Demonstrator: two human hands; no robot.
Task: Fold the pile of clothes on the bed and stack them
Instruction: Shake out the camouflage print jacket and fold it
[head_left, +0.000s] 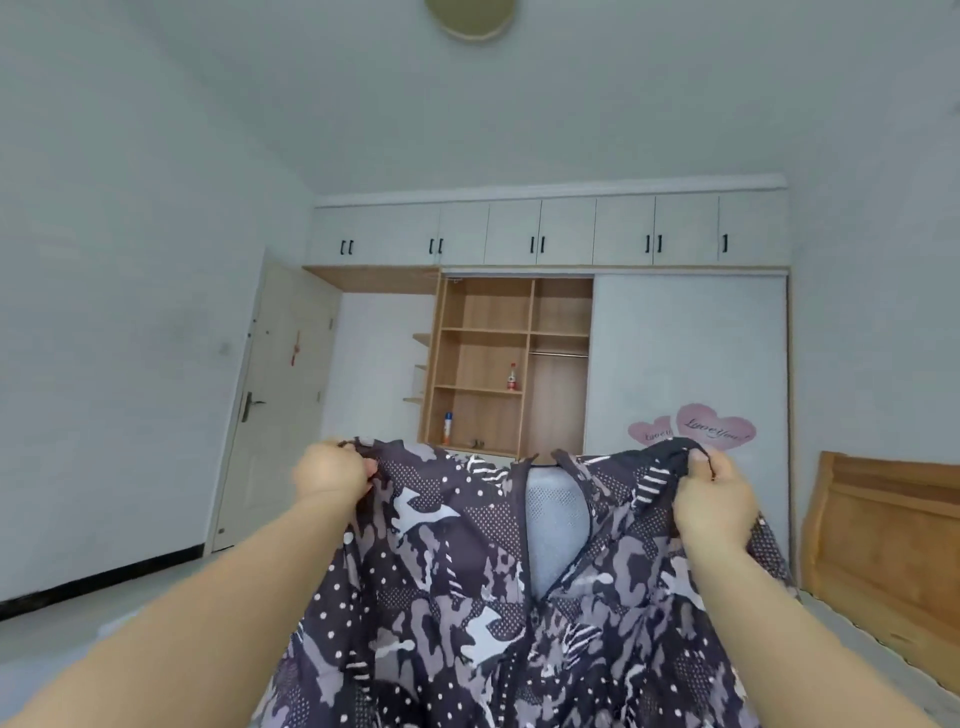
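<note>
Two hands, left and right, gripped one patterned jacket that hung below their fingers. Beyond the fingers stood two bottles, a red-capped bottle and a spray can. Two heart stickers showed just above the right fingers.

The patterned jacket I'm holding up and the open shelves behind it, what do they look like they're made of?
Jacket: thin, matte woven fabric, probably synthetic; it drapes limply, and a pale mesh lining shows at the open front. Shelves: wood-grain board, likely laminate, with a smooth finish.
</note>
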